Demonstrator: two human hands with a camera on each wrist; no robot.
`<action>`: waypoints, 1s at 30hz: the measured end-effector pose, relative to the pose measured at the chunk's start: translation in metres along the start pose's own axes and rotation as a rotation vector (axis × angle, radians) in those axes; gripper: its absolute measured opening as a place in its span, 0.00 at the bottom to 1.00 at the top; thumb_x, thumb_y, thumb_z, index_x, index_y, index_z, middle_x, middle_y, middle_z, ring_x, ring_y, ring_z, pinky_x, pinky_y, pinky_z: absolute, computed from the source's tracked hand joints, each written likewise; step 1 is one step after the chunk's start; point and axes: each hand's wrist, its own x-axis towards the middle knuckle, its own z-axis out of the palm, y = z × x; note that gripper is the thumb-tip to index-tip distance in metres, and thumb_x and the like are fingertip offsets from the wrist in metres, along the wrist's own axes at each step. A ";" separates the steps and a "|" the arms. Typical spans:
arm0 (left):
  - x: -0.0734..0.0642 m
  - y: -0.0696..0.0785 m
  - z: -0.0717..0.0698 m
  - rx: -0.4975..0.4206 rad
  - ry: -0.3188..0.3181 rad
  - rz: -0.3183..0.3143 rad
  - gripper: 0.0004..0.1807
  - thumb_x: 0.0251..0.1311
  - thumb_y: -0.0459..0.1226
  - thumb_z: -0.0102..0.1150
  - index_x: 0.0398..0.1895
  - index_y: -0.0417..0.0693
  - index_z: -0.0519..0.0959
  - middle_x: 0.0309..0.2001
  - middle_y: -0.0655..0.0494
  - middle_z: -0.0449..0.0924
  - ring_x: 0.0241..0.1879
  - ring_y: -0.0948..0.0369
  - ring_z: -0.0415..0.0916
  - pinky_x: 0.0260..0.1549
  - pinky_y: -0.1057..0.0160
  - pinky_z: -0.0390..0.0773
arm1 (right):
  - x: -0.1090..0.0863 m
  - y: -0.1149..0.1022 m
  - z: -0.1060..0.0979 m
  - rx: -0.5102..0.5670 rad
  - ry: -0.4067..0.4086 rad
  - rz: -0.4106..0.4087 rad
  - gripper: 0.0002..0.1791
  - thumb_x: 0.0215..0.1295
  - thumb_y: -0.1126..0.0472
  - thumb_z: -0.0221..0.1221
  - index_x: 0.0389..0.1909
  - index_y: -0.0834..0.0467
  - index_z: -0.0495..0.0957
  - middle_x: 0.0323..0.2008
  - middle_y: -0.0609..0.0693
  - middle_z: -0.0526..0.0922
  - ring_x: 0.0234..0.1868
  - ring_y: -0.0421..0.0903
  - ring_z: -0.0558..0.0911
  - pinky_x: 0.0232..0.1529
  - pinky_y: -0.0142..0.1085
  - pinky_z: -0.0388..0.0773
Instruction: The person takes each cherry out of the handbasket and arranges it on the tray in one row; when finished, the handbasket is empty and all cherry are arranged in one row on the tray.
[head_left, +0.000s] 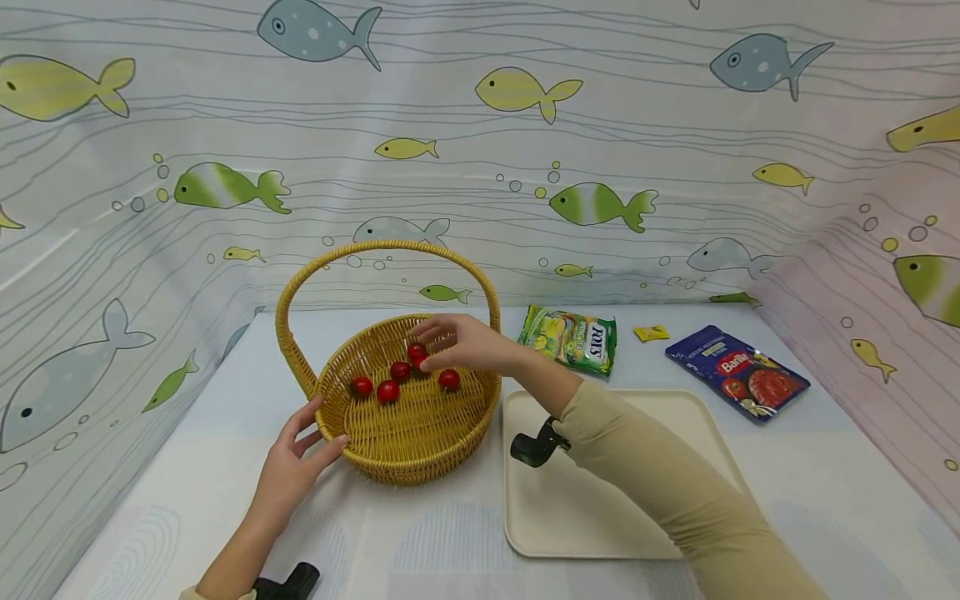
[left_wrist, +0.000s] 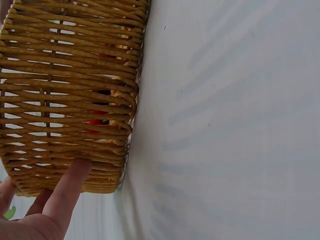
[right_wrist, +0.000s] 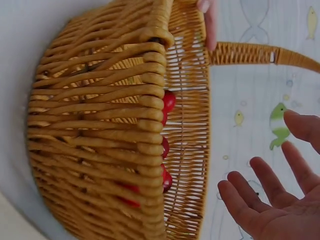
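A yellow-brown wicker basket (head_left: 420, 454) with a tall arched handle stands on the white table, left of the middle. Inside lie several small, glossy red cherry tomatoes (head_left: 387, 392). My left hand (head_left: 288, 471) rests against the basket's near-left side, fingers spread, with a fingertip at the rim by the handle's foot. In the left wrist view, one straight finger (left_wrist: 67, 195) presses the woven outer wall. Over the basket's far right part hovers my right hand (head_left: 468, 343); the right wrist view shows it (right_wrist: 280, 200) above the rim, fingers relaxed and apart, holding nothing.
A cream tray (head_left: 600, 521) lies right of the basket, under my right forearm. Behind it are a green POTS snack bag (head_left: 573, 337), a small yellow packet (head_left: 651, 332) and a blue Barilla pouch (head_left: 738, 371). Fish-printed sheeting (head_left: 450, 183) encloses the table's back and sides.
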 end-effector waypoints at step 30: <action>0.001 0.000 0.001 -0.011 0.011 -0.024 0.42 0.61 0.41 0.59 0.73 0.47 0.47 0.68 0.41 0.49 0.63 0.45 0.58 0.38 0.79 0.69 | 0.078 0.031 0.016 0.225 0.052 0.081 0.23 0.58 0.68 0.62 0.55 0.66 0.72 0.56 0.61 0.72 0.52 0.48 0.74 0.55 0.48 0.69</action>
